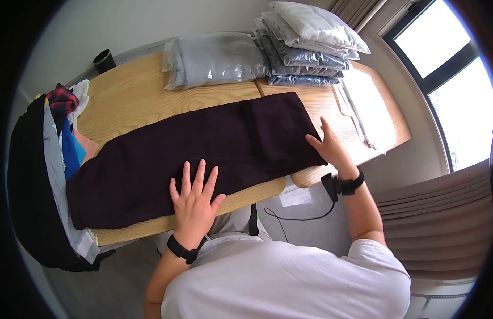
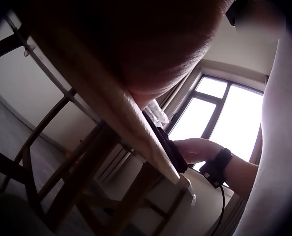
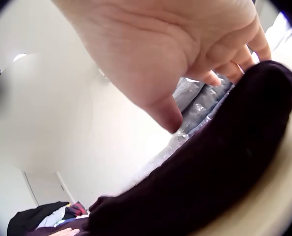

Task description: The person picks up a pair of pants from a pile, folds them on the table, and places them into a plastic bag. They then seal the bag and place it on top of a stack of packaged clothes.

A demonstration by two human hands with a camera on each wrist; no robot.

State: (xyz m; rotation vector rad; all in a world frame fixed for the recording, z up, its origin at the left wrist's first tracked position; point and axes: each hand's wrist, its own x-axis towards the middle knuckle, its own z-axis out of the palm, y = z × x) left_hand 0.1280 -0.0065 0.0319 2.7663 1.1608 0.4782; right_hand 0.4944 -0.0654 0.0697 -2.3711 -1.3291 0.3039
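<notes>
A dark purple folded garment (image 1: pixel 230 138) lies lengthwise along the wooden table. Spread flat on its near edge, the left hand (image 1: pixel 195 204) rests with fingers apart. The right hand (image 1: pixel 331 148) is at the garment's right end, thumb and fingers extended beside its edge. In the right wrist view the right hand (image 3: pixel 185 54) shows relaxed fingers above the thick folded end of the dark cloth (image 3: pixel 224 162); whether they touch it I cannot tell. The left wrist view shows the right hand (image 2: pixel 197 150) beside the cloth at the table edge.
Bagged garments (image 1: pixel 217 58) lie at the back, beside a stack of several more (image 1: pixel 310 48). Clear plastic bags (image 1: pixel 368 109) cover the right end of the table (image 1: pixel 119 90). Mixed clothes (image 1: pixel 36 175) hang over the left end. A black cup (image 1: pixel 104 62) stands behind; a cable (image 1: pixel 305 218) hangs below.
</notes>
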